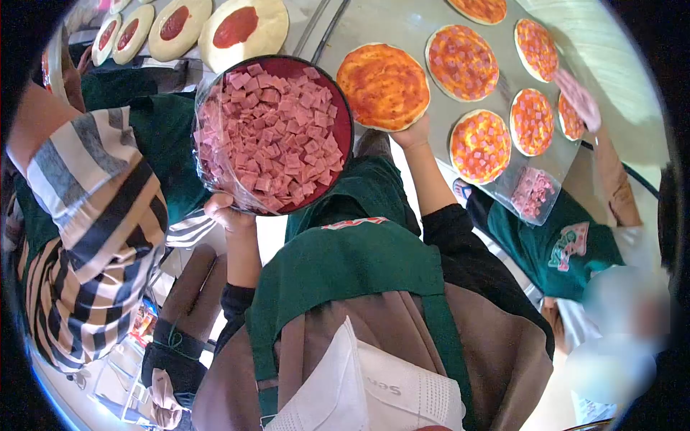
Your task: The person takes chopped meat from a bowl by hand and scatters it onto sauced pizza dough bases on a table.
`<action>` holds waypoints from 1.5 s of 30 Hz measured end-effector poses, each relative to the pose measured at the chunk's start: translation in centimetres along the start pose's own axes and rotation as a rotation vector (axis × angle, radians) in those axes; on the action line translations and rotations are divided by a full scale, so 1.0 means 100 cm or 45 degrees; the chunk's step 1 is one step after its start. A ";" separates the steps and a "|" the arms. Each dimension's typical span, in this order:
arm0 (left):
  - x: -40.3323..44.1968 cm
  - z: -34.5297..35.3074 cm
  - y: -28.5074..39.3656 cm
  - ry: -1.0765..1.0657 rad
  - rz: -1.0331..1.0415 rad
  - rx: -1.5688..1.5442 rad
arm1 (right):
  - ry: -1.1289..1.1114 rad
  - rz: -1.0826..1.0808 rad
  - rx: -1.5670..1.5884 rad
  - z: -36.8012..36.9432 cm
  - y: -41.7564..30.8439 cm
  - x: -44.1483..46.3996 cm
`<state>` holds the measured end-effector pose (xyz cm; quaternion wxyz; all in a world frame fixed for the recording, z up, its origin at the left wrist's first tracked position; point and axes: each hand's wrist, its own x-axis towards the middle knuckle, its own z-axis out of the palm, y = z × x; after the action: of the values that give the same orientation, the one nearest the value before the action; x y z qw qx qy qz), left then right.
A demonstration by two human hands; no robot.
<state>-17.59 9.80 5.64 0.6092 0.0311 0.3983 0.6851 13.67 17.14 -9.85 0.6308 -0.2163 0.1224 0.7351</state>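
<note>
My left hand [228, 212] grips the near left edge of a dark red bowl [343, 108] full of diced ham [277, 140]. Plastic wrap [206, 161] clings to the bowl's left side, by my fingers. At the near edge of a sauce-covered pizza base [383, 86] is my right hand [415, 134], holding that edge from below, most fingers hidden under it. Only red-orange sauce shows on this base. The bowl stands just left of it, the two almost touching.
Several pizzas with sauce and ham [462, 62] lie on the metal table [402, 21]. A bag of diced ham [533, 194] rests at its near edge. At right, a co-worker's pink-gloved hand [578, 100] is over pizzas. Bases with sauce blobs [244, 29] line the far left, near a striped sleeve [90, 165].
</note>
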 end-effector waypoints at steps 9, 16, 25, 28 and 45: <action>-0.007 0.006 0.001 -0.004 -0.022 0.093 | 0.143 -0.104 -0.076 0.006 -0.012 0.009; -0.001 -0.018 0.004 -0.039 -0.032 -0.005 | 0.696 0.170 -0.583 -0.003 -0.013 -0.016; -0.003 -0.004 -0.004 -0.238 -0.145 -0.221 | 0.499 -0.510 -1.096 0.062 -0.017 -0.074; -0.003 0.001 -0.012 -0.298 -0.213 -0.187 | 0.109 -0.643 -1.458 0.125 -0.005 -0.092; -0.018 -0.002 -0.021 -0.343 -0.392 -0.163 | -0.958 -1.271 -2.991 0.168 0.064 -0.058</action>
<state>-15.54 8.04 5.09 0.7550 0.0225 0.2692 0.5975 5.30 18.56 6.99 0.2661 -0.4349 -0.8533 0.1093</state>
